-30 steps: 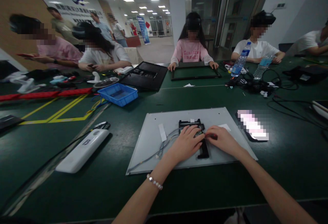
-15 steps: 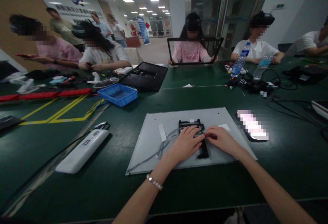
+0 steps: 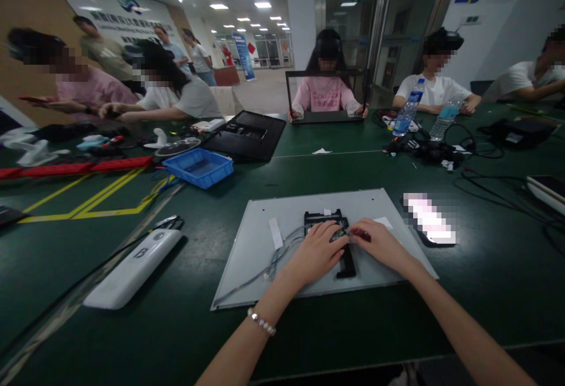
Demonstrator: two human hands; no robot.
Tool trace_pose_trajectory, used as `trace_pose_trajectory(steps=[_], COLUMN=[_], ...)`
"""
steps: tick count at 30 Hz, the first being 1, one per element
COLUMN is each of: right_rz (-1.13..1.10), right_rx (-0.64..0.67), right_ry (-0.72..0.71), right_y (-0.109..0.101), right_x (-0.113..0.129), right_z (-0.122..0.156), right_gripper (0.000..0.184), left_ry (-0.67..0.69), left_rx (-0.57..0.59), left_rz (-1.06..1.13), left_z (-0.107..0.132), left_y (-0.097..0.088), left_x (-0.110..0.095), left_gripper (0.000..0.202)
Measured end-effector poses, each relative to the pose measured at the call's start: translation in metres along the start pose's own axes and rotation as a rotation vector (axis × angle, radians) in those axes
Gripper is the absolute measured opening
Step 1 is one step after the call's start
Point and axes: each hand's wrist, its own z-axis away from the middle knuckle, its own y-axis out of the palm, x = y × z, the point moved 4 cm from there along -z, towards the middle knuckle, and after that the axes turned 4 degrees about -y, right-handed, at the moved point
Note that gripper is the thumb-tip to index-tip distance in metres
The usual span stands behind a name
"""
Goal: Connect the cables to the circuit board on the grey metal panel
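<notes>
A pale grey flat panel lies on the table in front of me. A black plastic bracket sits on its middle, with a small green circuit board partly showing between my hands. My left hand rests over the bracket and board, fingers stretched out and palm down. Beside the board's right edge, my right hand has thumb and fingers pinched together; what they hold is too small to make out. Thin grey cables run across the panel from the bracket to its near left corner.
A white power bank with a cable lies left, a lit phone right. Farther back are a blue tray, a black casing and two water bottles. A person opposite holds a black frame.
The whole view has shifted slightly. Both hands stay at the circuit board with almost the same pose. The person opposite has lowered the black frame a little.
</notes>
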Motion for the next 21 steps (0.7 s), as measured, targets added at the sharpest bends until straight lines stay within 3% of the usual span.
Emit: trace_pose_trajectory(steps=[13, 18, 21], right_rz=[-0.079, -0.097, -0.072], right_rx=[-0.024, 0.0, 0.003], right_ry=[0.05, 0.055, 0.053], right_y=[0.003, 0.002, 0.003], right_x=[-0.014, -0.013, -0.012], right_z=[0.0, -0.001, -0.001], right_gripper=[0.015, 0.019, 0.019], left_ry=[0.019, -0.107, -0.163], left_rx=[-0.048, -0.138, -0.119], left_rz=[0.069, 0.129, 0.046], left_z=[0.0, -0.016, -0.033], left_y=[-0.001, -0.01, -0.009], left_x=[0.003, 0.03, 0.05], left_gripper=[0.037, 0.032, 0.026])
